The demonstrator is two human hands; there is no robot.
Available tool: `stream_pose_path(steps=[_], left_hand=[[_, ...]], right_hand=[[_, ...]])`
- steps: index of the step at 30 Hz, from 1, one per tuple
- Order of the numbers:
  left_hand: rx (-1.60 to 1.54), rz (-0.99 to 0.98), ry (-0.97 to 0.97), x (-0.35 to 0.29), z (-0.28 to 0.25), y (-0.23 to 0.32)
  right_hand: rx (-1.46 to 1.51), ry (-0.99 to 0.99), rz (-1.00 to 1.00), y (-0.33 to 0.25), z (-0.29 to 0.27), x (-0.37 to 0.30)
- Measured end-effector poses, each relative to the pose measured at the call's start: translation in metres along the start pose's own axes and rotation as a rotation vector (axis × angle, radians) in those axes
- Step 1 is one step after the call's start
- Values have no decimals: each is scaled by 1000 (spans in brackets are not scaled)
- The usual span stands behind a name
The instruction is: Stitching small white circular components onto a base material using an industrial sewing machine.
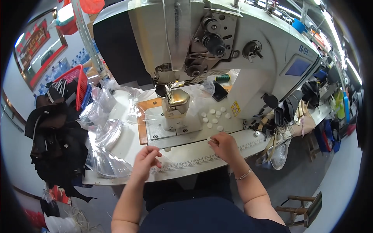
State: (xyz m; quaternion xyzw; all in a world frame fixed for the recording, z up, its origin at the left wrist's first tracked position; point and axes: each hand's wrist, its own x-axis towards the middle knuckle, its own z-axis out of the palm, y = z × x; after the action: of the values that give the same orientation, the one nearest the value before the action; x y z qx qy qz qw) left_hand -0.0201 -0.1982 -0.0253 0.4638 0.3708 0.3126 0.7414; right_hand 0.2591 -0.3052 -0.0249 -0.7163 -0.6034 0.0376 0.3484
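Discs (215,120): loose cluster of white rounds, flat on the table (130,141), between the machine's (248,50) needle side and its pillar. Round faces up; no long axis to read.
Discs to fingers: just beyond the right knuckles, the nearest apart from them; well off to the far right of the left fingers.
Right hand (224,145): palm down, fingers curled, thumb and forefinger tips close together, pointing left and away. Cannot tell whether anything is pinched.
Left hand (147,160): fingers half bent, tips to the right, thumb side up. Any grip cannot be told.
Ruler (186,164): long axis along the table's near edge, left to right, slanting away at right; passes between the hands.
Clear bags (105,167): heaped left of the left hand.
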Motion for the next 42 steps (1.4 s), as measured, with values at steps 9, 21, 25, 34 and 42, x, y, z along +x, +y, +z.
stream_pose_path(steps=[9, 21, 25, 34, 42], left_hand=[[-93, -49, -3, -15, -1, -24], [1314, 825, 562, -18, 31, 5], [1168, 861, 319, 6, 34, 16], [-1194, 43, -286, -25, 17, 56], [-241, 281, 429, -16, 13, -5]], right_hand=[[-134, -159, 48, 10, 5, 10], [21, 238, 17, 24, 17, 10], [337, 193, 278, 7, 6, 2], [1104, 98, 567, 2, -4, 1], [1027, 112, 516, -9, 1, -4]])
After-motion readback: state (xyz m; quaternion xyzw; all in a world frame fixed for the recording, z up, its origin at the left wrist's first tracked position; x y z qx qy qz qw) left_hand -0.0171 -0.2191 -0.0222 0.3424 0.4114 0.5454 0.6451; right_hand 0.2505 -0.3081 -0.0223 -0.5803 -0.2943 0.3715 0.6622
